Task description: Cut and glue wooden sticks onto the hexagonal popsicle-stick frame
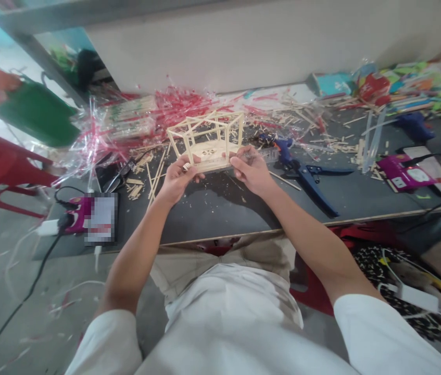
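A small model frame of pale wooden sticks [227, 138], with open sides and a flat base, is held upright just above the dark table. My left hand [177, 179] is closed on the left end of its base, and a short bit of stick [187, 166] shows by the fingers. On the right, the fingers of my right hand [252, 167] pinch the base's other corner. A clear ruler-like strip [270, 155] shows beside the right hand; whether that hand touches it I cannot tell. Blue-handled cutters [314, 182] and a blue glue gun [282, 146] lie to the right.
Loose sticks [158, 177] and red-and-clear wrappers [181, 107] cover the table's back. At left are a purple power strip [77, 213], a phone [103, 219] and a red stool [1, 161]. Another purple power strip [407, 172] and glue gun [415, 126] lie far right.
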`<move>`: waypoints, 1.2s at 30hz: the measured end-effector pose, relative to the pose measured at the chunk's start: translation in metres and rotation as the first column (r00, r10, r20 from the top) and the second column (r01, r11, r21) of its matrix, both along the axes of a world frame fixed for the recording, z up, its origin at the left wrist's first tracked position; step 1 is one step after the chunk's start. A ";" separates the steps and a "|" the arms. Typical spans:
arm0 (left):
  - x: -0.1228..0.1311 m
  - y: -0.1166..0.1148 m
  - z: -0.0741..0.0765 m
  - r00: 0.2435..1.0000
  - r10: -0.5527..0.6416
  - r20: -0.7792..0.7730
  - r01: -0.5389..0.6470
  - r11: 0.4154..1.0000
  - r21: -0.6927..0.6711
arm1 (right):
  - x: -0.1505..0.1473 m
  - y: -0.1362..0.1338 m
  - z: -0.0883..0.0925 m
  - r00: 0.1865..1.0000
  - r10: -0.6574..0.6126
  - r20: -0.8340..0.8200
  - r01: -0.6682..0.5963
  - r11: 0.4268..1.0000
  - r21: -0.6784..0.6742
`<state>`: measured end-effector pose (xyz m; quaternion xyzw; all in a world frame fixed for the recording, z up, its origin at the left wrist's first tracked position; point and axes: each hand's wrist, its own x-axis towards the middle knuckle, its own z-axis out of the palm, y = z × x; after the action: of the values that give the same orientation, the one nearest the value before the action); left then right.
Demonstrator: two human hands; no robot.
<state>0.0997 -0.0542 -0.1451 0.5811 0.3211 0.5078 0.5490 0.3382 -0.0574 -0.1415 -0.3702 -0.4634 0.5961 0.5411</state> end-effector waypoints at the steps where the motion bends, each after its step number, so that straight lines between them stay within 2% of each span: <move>1: -0.001 0.000 0.001 1.000 -0.009 -0.027 0.009 1.000 0.000 | 0.002 0.000 0.000 1.000 0.006 0.000 -0.006 1.000 -0.007; 5: -0.005 0.001 0.002 0.987 -0.060 -0.147 0.059 0.998 -0.010 | 0.013 0.002 0.001 0.999 0.049 0.016 -0.049 0.998 -0.030; 9: -0.008 0.003 -0.003 0.958 -0.101 -0.270 0.082 0.994 -0.079 | 0.029 0.004 0.000 0.991 0.112 0.075 -0.106 0.991 -0.076; 13: -0.011 0.006 -0.011 0.887 -0.043 -0.460 0.004 0.996 -0.084 | 0.045 0.008 0.002 0.981 0.107 0.164 -0.084 0.986 -0.143; 16: -0.014 0.007 -0.010 0.835 0.056 -0.548 -0.036 0.998 0.047 | 0.058 0.009 0.011 0.978 0.069 0.199 -0.044 0.991 -0.129; 19: -0.019 0.004 -0.001 0.760 0.144 -0.634 -0.014 0.979 0.206 | 0.072 -0.001 0.024 0.971 0.041 0.236 -0.020 0.996 -0.088; 21: -0.024 -0.004 0.009 0.694 0.193 -0.694 -0.010 0.966 0.259 | 0.081 -0.015 0.033 0.956 0.025 0.292 -0.008 0.998 -0.058; 25: -0.032 -0.038 0.030 0.605 0.354 -0.714 -0.143 0.930 0.339 | 0.091 -0.055 0.043 0.921 -0.028 0.389 0.048 0.998 -0.041; 27: -0.030 -0.061 0.038 0.623 0.354 -0.698 -0.158 0.931 0.330 | 0.088 -0.075 0.040 0.931 -0.045 0.363 0.072 0.996 -0.060; 30: -0.013 -0.094 0.041 0.658 0.281 -0.699 -0.096 0.952 0.292 | 0.073 -0.097 0.028 0.965 -0.064 0.253 0.084 0.994 -0.066; 32: 0.002 -0.110 0.036 0.683 0.234 -0.692 -0.092 0.967 0.236 | 0.059 -0.107 0.017 0.983 -0.037 0.179 0.050 0.997 -0.066; 36: 0.029 -0.122 0.015 0.808 0.054 -0.587 -0.061 0.998 0.008 | 0.038 -0.117 0.001 0.994 -0.010 0.107 0.019 0.996 -0.084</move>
<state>0.1282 -0.1765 -0.1297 0.6964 0.4948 0.3183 0.4109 0.3766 -0.1740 -0.1401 -0.4275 -0.4631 0.5909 0.5037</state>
